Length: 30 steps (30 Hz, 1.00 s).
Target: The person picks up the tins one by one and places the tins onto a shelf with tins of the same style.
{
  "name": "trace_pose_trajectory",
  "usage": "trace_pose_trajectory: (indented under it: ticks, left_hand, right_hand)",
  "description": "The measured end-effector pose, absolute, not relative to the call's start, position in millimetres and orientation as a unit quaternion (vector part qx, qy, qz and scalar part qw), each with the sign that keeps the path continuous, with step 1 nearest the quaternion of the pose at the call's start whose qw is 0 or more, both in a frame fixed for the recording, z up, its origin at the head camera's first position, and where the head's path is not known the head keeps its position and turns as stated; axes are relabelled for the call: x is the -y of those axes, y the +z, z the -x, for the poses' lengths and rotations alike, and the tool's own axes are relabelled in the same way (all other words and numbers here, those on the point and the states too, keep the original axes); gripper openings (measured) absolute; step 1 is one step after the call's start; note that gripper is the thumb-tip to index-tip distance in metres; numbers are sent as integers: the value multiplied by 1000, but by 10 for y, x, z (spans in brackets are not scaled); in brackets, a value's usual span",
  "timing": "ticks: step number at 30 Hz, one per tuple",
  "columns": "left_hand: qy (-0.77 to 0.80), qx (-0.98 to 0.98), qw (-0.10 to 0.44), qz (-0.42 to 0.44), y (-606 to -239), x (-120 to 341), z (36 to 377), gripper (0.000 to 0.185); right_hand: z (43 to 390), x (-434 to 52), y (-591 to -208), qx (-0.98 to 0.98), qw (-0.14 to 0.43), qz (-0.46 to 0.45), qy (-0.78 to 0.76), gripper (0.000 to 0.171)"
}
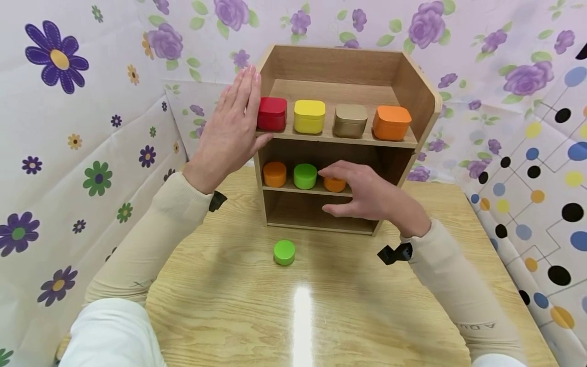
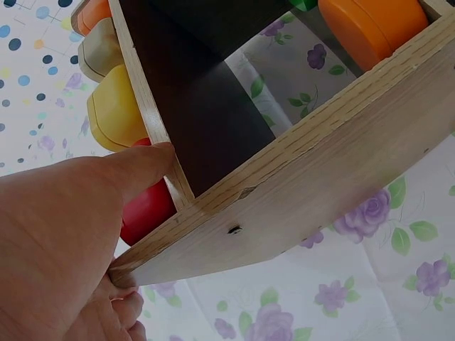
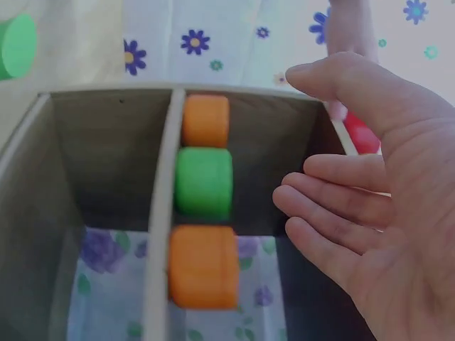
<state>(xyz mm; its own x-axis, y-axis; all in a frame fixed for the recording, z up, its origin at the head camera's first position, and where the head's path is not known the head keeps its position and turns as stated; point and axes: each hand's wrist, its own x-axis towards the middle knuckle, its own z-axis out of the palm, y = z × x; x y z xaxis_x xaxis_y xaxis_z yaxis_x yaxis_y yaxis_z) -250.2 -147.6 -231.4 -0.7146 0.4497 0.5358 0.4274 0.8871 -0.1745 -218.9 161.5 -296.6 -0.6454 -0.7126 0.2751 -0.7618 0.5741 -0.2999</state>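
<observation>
A wooden shelf unit (image 1: pixel 415 92) stands at the back of the table. My left hand (image 1: pixel 236 120) lies flat against its left side wall (image 2: pixel 306 192), fingers straight, thumb (image 2: pixel 135 167) on the front edge beside a red tin (image 1: pixel 272 113). My right hand (image 1: pixel 362 196) hovers with relaxed fingers, holding nothing, in front of the middle shelf, just before an orange round tin (image 1: pixel 336 184) that it partly hides. In the right wrist view that hand (image 3: pixel 370 213) is beside the row of orange (image 3: pixel 202 266), green (image 3: pixel 204 183) and orange (image 3: pixel 205 121) tins.
The top shelf holds the red tin, a yellow (image 1: pixel 309 116), a tan (image 1: pixel 350 121) and an orange tin (image 1: pixel 391 122). The bottom shelf (image 1: pixel 316 216) holds nothing. A green round tin (image 1: pixel 284 252) sits on the wooden table (image 1: pixel 229 306). Flowered and dotted walls close in on both sides.
</observation>
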Motion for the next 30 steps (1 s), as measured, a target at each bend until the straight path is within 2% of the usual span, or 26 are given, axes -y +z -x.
trace_pose_trajectory:
  ticks: [4, 21, 30]
  left_hand:
    - [19, 925, 294, 239, -2321, 1475, 2511, 105]
    - [3, 925, 296, 238, -2327, 1482, 2525, 106]
    - [8, 930, 286, 230, -2320, 1491, 2517, 106]
  right_hand:
    - [2166, -1515, -3102, 888, 32, -419, 188, 68]
    - [2195, -1114, -3948, 862, -36, -458, 216, 67]
    - [2226, -947, -4399, 861, -72, -450, 226, 68]
